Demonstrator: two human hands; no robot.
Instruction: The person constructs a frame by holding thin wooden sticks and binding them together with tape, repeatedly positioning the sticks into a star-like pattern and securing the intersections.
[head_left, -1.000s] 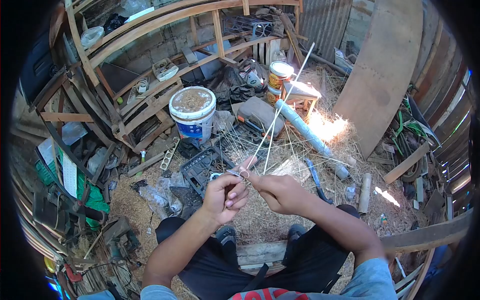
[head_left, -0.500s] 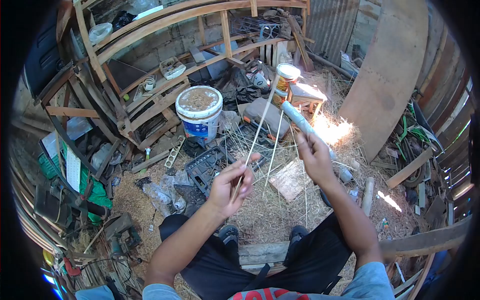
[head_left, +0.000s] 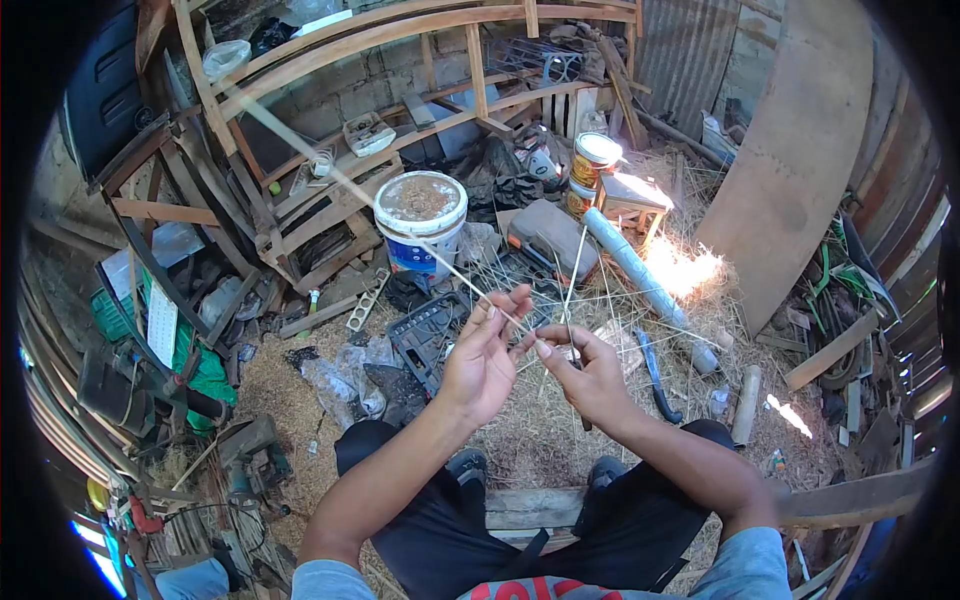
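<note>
cream-coloured thin strip (head_left: 352,187) is slanting up across the front of the white bucket (head_left: 425,256); the left hand (head_left: 488,355) is pinching its near end between thumb and fingers. just beside, the right hand (head_left: 592,378) is curling around a slim dark tool (head_left: 586,424), mostly hidden. loose strips are crisscrossing beyond, between a black tool case (head_left: 426,336) and a grey-blue pipe (head_left: 636,266) that is lying diagonally over straw.

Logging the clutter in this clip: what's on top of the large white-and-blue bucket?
Loose brown debris, resembling wood shavings, lies across the top of the bucket. Whatever is beneath that surface, inside the bucket, is covered and cannot be seen.
</note>
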